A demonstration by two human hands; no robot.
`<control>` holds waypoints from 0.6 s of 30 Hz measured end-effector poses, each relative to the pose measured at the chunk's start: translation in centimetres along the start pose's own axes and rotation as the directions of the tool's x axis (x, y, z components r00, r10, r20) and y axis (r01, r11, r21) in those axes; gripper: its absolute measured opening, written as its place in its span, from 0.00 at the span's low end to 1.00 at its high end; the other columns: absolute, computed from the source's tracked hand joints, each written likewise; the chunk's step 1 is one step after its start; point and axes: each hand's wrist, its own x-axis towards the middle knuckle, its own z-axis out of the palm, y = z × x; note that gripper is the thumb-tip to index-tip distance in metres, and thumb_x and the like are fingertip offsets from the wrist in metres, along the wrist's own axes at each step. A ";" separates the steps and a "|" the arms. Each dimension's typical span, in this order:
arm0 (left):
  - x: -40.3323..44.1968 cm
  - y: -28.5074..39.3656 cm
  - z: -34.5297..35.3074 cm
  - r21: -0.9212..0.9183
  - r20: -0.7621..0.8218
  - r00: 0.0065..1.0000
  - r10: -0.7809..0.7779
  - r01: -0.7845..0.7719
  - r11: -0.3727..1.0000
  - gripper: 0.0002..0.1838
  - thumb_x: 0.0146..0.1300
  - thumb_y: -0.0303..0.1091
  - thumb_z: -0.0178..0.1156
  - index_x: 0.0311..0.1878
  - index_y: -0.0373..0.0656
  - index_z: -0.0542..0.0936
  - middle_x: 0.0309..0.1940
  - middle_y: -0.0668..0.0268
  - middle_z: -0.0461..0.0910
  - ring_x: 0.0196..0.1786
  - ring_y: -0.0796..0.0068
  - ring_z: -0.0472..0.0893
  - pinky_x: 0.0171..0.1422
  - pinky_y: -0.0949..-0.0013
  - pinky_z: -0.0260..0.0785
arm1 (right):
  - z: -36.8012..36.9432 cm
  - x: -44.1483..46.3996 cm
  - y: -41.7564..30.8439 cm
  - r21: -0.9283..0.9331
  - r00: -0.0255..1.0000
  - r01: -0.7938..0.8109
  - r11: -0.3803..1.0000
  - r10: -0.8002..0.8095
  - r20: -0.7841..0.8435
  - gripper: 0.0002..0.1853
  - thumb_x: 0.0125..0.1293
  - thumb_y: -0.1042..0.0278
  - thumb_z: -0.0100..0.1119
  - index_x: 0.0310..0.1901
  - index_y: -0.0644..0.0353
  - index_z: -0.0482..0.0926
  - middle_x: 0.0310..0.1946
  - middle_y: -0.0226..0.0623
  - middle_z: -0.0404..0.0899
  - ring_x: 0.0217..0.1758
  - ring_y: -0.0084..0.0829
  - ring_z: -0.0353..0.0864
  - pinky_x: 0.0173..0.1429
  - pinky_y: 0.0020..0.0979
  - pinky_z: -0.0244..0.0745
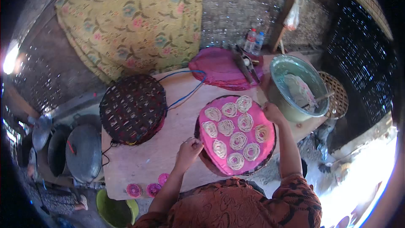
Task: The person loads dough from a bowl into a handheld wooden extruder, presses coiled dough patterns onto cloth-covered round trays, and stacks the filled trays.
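A round pink sheet (pixel 217 118) lies on a dark round tray (pixel 272 154) near the table's front edge. Several pale noodle-like coils (pixel 226 127) are spread over it. My left hand (pixel 189 150) is closed at the sheet's left edge, its fingers pinched together. At the upper right edge of the sheet is my right hand (pixel 272 113), also closed, with its fingertips at the rim. What exactly the fingers hold is too small to make out.
On the wooden table (pixel 139 160) are a dark woven stack (pixel 134 109), pink sheets (pixel 215 65) with tools, a green bucket (pixel 295 86) of pale dough, two bottles (pixel 250 40) and small pink items (pixel 134 190). Large pots (pixel 84 154) stand left; a green basin (pixel 114 211) sits below.
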 end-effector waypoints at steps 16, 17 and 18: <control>-0.6 9.0 -27.4 -0.058 -0.440 0.895 0.069 -0.106 0.993 0.04 0.57 0.28 0.61 0.30 0.39 0.78 0.26 0.73 0.76 0.31 0.85 0.72 0.38 0.77 0.66 | -6.3 12.0 -30.2 0.263 0.875 0.485 0.834 -0.464 -0.140 0.10 0.66 0.69 0.47 0.42 0.66 0.73 0.38 0.52 0.78 0.43 0.44 0.77 0.48 0.39 0.69; -0.6 7.6 -29.2 -0.089 -0.452 0.891 0.043 -0.093 0.992 0.05 0.58 0.30 0.61 0.30 0.40 0.78 0.26 0.74 0.76 0.31 0.85 0.73 0.38 0.78 0.65 | -5.0 13.2 -32.2 0.189 0.882 0.472 0.861 -0.459 -0.110 0.11 0.65 0.68 0.47 0.43 0.66 0.73 0.38 0.53 0.78 0.43 0.45 0.78 0.48 0.40 0.69; -0.7 6.8 -30.5 -0.123 -0.479 0.877 0.017 -0.087 0.989 0.05 0.58 0.31 0.61 0.31 0.40 0.78 0.26 0.74 0.76 0.31 0.85 0.73 0.37 0.78 0.65 | -3.4 14.5 -34.1 0.195 0.871 0.491 0.849 -0.479 -0.111 0.11 0.65 0.68 0.47 0.43 0.66 0.73 0.38 0.53 0.78 0.43 0.45 0.78 0.48 0.40 0.69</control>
